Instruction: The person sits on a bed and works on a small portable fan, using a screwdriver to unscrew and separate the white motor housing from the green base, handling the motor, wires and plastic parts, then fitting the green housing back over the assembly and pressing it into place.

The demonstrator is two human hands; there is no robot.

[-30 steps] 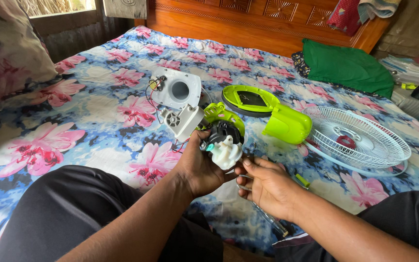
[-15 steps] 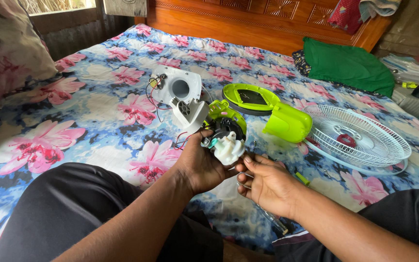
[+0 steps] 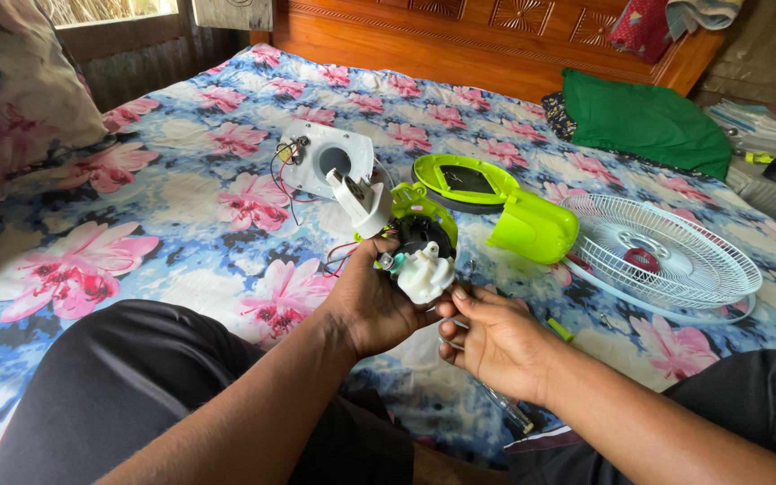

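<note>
Fan motor assembly (image 3: pixel 419 251): a compact unit, with a black round core, a lime-green plastic bracket behind it and a white moulded plastic gear housing at the front, glossy and knobbly. Thin red and black wires trail from it to the left. It is held above the bed (image 3: pixel 181 180), in front of the person's lap.

Left hand (image 3: pixel 374 305): wrapped around the motor assembly from below and behind, fingers closed on it, carrying its weight.

Right hand (image 3: pixel 496 346): just right of and below the motor assembly, fingertips pinched against the underside of the white housing; what it holds there is too small to tell.

White rear cover (image 3: pixel 327 160): flat matte plastic plate with a round hole, lying beyond the motor assembly, wired to it. A white plastic neck piece (image 3: pixel 359 202) stands tilted between the two.

Lime-green base (image 3: pixel 464 180): smooth oval shell with a dark inset, beyond and right of the motor assembly; a rounded lime-green housing (image 3: pixel 532 229) lies just right of it.

White wire grille (image 3: pixel 662 256): circular, fine radial ribs, well right of the motor assembly.

Bed: soft cotton sheet, blue with pink flowers.
</note>
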